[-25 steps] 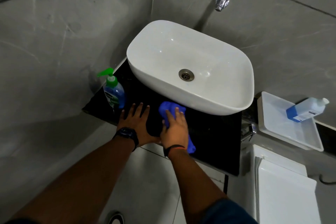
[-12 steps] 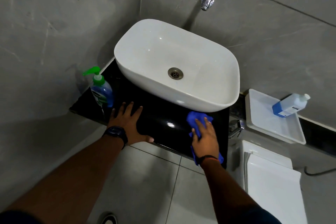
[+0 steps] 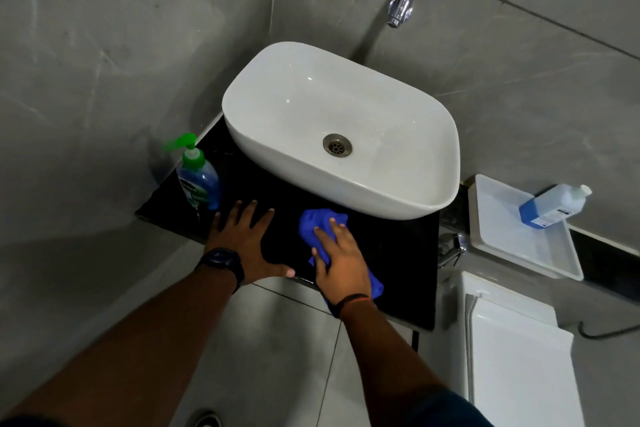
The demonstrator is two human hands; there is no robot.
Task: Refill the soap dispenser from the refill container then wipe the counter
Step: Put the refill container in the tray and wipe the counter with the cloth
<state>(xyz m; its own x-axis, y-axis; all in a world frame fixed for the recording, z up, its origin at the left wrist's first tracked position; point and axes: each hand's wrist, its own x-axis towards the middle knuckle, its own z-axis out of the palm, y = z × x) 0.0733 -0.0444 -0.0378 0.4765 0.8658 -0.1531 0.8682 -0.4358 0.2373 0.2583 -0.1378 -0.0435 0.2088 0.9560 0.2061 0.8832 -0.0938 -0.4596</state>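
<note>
The right hand (image 3: 341,258) presses flat on the blue cloth (image 3: 317,222) on the black counter (image 3: 398,253), just before the white basin (image 3: 346,121). The left hand (image 3: 242,236) rests spread on the counter near the soap dispenser (image 3: 198,180) — the refill bottle (image 3: 550,206) lies in a white tray (image 3: 498,232), well apart.

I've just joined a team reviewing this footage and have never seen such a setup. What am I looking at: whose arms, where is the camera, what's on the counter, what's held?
There is no machine here: these are a person's two bare arms, filmed by one wide-angle camera worn on their head, looking down. The left hand, with a watch on its wrist, rests flat with spread fingers on the black counter. The right hand presses a blue cloth onto that counter with flat fingers. On the counter stand a white basin and, at the left, a soap dispenser with a green pump. A tap sticks out of the wall above. To the right, off the counter, a refill bottle lies in a white tray.
</note>
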